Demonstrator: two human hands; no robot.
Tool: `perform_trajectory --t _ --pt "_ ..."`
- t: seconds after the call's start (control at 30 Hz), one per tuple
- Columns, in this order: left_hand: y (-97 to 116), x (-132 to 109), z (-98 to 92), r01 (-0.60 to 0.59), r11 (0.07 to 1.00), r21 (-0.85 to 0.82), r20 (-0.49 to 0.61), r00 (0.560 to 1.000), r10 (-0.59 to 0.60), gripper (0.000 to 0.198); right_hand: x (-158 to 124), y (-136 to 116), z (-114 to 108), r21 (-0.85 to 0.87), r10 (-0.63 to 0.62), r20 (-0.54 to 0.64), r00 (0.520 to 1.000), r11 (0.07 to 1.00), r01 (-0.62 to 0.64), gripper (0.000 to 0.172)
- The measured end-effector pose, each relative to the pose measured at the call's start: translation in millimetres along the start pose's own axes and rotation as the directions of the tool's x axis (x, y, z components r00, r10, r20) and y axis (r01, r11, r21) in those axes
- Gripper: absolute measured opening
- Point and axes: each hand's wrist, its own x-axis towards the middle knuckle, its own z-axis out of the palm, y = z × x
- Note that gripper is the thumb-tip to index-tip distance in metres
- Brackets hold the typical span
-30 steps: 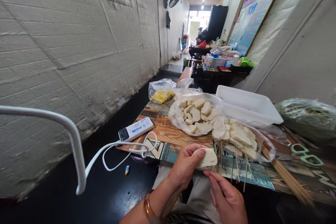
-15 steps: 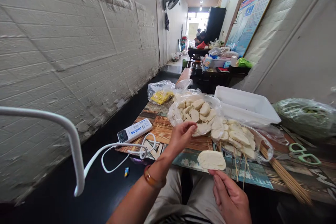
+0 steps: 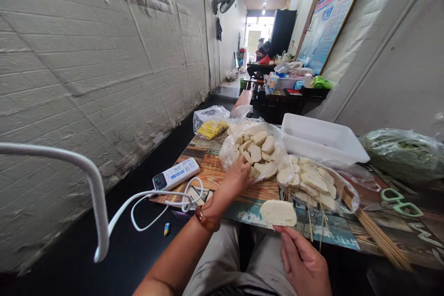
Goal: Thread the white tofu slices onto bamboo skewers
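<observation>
My left hand [image 3: 239, 175], with an amber bangle at the wrist, reaches into the near side of a clear plastic bag [image 3: 226, 150] of pale oval slices [image 3: 255, 152]. Its fingers bend down among them; the fingertips are hidden. In front of the table edge, my right hand [image 3: 303, 256] is closed, thumb and forefinger pinching at the lower edge of one pale oval slice [image 3: 278, 213]. I cannot see whether a stick runs into that slice. Just beyond it lies a pile of similar slices [image 3: 312, 178], with thin wooden skewers [image 3: 310, 217] sticking out toward me.
A bundle of bamboo skewers [image 3: 383, 240] and green-handled scissors [image 3: 402, 202] lie at the right. Behind stand a white plastic tub [image 3: 322, 136] and a wrapped green bundle [image 3: 404, 152]. At left are a white device [image 3: 176, 173] with a cable and a bag of yellow packets [image 3: 212, 127].
My left hand has moved down and forward into the bag of slices. My right hand keeps the pale slice in nearly the same place.
</observation>
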Motion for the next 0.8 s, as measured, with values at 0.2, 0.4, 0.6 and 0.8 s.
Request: perform_trajectory --t 0.2,0.4,0.6,0.8 --pt "-13.9 0.0 2.0 0.061 0.969 -0.24 -0.096 0.992 -0.086 0.031 4.6 2.1 -5.7 0.045 0.06 0.034 0.998 0.997 -0.061 0.049" --pt "-22.4 -6.0 -5.9 0.065 0.816 -0.574 -0.166 0.967 -0.193 0.038 4.4 -0.9 -2.6 0.036 0.045 0.046 0.998 0.998 -0.047 0.05" --pt "-14.6 -5.7 -1.0 0.009 0.71 -0.704 -0.178 0.966 -0.189 0.042 0.6 1.5 5.9 0.099 0.075 0.026 0.997 0.992 -0.077 0.044" --pt "1.1 15.2 18.9 -0.011 0.841 -0.542 -0.159 0.983 -0.089 0.037 -0.9 2.7 8.8 0.034 0.062 0.026 0.998 0.997 -0.063 0.045"
